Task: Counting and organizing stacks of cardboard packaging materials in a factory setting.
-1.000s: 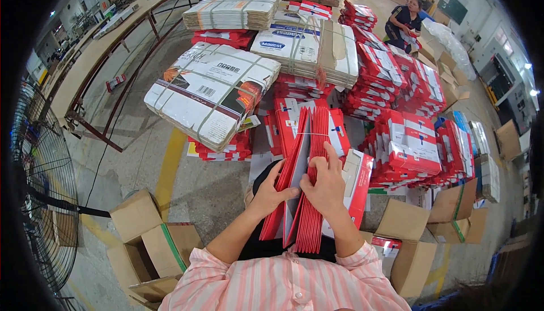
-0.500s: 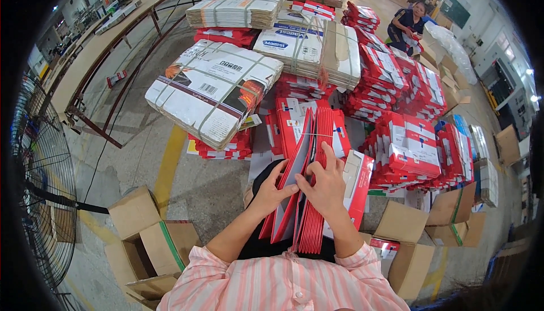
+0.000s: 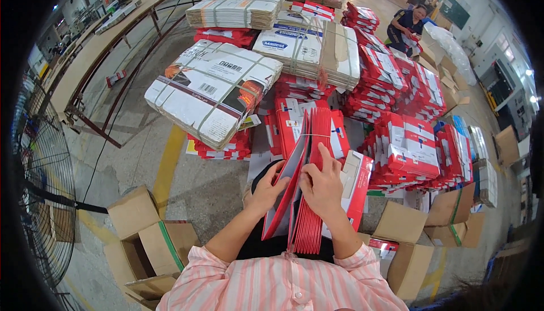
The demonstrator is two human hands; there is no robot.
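Observation:
A stack of flat red cardboard sheets (image 3: 310, 141) stands on edge in front of me, tied with a thin string. My left hand (image 3: 266, 189) pulls one red sheet (image 3: 283, 195) away from the left side of the stack. My right hand (image 3: 322, 185) rests on top of the stack's edges, fingers spread over them. Both forearms come up from my pink striped shirt.
Strapped bundles of flattened white cartons (image 3: 211, 93) lie ahead, with piles of red and white packs (image 3: 405, 147) to the right. Open brown cardboard boxes (image 3: 148, 237) stand at lower left and lower right. A wire fan guard (image 3: 42, 197) is far left. A person (image 3: 405, 25) sits far back.
The picture has shifted slightly as my head moved. My hands stay on the red stack, and my left hand has drawn the loose sheet a little further from it.

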